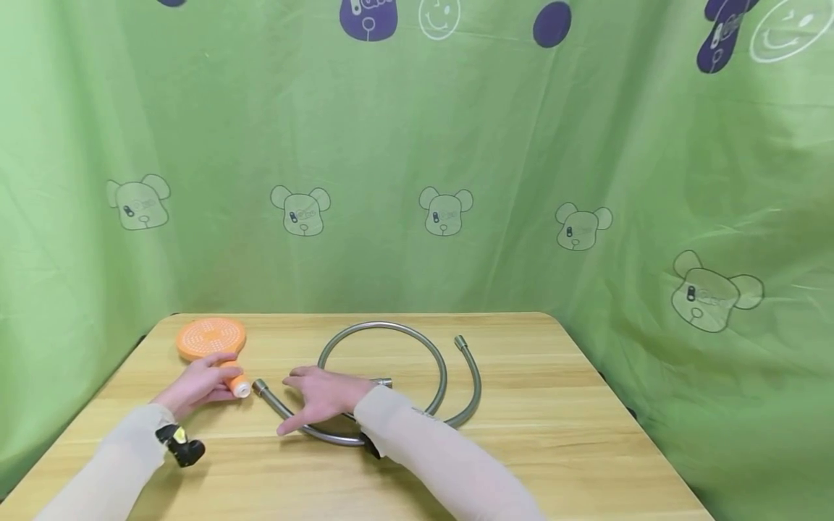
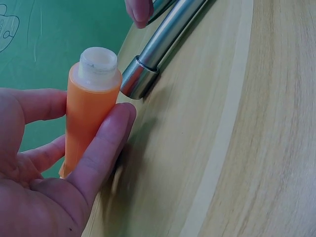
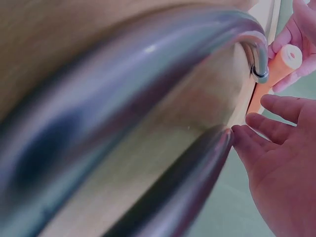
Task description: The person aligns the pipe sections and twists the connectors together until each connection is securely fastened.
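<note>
An orange shower head [image 1: 211, 338] with a round perforated face lies at the table's left. My left hand [image 1: 198, 383] grips its handle; in the left wrist view the handle's white threaded end [image 2: 98, 63] sticks up between thumb and fingers. A metal hose fitting [image 1: 260, 387] sits just right of that end. My right hand [image 1: 326, 396] hovers over the silver shower hose [image 1: 446, 369] with fingers spread, holding nothing. Its fingertips [image 3: 238, 131] overlap the hose in the right wrist view. The right forearm hides part of the coil.
One metal fitting [image 1: 460, 341] ends the hose curve at right; another fitting [image 1: 384, 382] lies inside the loop. Wooden table [image 1: 573, 463] beneath, with green patterned curtains [image 1: 378, 145] behind and at both sides. A small black camera [image 1: 185, 450] is strapped on the left wrist.
</note>
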Demonstrator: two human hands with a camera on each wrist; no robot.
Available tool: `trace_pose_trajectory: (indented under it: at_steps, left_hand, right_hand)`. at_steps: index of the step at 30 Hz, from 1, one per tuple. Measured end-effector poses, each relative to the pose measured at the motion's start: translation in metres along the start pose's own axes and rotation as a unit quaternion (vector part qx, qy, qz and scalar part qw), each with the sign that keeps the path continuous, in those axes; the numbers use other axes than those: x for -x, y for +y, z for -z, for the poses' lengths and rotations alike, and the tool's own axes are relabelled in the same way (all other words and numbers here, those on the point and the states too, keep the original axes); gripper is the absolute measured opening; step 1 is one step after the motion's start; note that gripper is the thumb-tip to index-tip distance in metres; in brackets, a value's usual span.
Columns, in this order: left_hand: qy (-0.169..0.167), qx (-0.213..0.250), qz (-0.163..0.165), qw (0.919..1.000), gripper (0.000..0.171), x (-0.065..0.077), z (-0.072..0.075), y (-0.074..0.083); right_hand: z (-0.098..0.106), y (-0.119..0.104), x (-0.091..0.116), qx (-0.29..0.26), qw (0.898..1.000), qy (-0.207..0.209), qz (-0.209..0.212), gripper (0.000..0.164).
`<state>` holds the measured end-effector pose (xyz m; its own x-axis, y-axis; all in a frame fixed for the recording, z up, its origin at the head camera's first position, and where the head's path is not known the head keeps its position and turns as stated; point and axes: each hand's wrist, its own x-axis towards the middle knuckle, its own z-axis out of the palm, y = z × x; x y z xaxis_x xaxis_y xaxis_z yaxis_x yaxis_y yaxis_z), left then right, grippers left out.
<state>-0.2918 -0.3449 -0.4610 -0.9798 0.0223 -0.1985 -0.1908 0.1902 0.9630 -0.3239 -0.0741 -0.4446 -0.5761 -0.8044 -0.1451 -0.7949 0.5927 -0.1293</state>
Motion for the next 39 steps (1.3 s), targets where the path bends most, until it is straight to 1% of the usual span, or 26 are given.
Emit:
trace_pose_trajectory:
  at_steps: [9, 13, 18, 24, 30, 33, 39]
  left_hand:
    - [0.000, -0.003, 0.003, 1.0000, 0.073, -0.002, -0.003, -0.001]
    - [-0.003, -0.002, 0.001, 1.0000, 0.073, -0.001, -0.002, 0.001]
    - [-0.001, 0.005, 0.008, 1.0000, 0.074, 0.001, -0.002, 0.005]
    - [0.000, 0.005, 0.010, 0.9999, 0.074, 0.003, -0.003, 0.008]
    - [-0.004, 0.008, 0.010, 0.9999, 0.074, 0.002, -0.004, 0.007]
    - [-0.008, 0.009, 0.009, 0.9999, 0.075, 0.002, -0.004, 0.006]
    - [-0.011, 0.014, 0.011, 0.9998, 0.075, 0.004, -0.002, 0.002]
  right_hand:
    - [-0.005, -0.004, -0.007, 0.011, 1.000, 0.002, 0.003, 0.100]
    - [-0.008, -0.004, -0.009, 0.033, 0.999, 0.006, 0.003, 0.096]
    - [-0.009, -0.004, -0.011, 0.059, 0.998, 0.003, 0.008, 0.090]
    - [-0.006, -0.006, -0.009, 0.047, 0.999, -0.004, 0.009, 0.085]
    - [-0.007, -0.006, -0.008, 0.034, 0.999, 0.004, 0.019, 0.080]
    - [-0.009, -0.005, -0.008, 0.029, 0.999, 0.009, 0.027, 0.078]
    - [-0.013, -0.006, -0.008, 0.039, 0.998, 0.017, 0.050, 0.075]
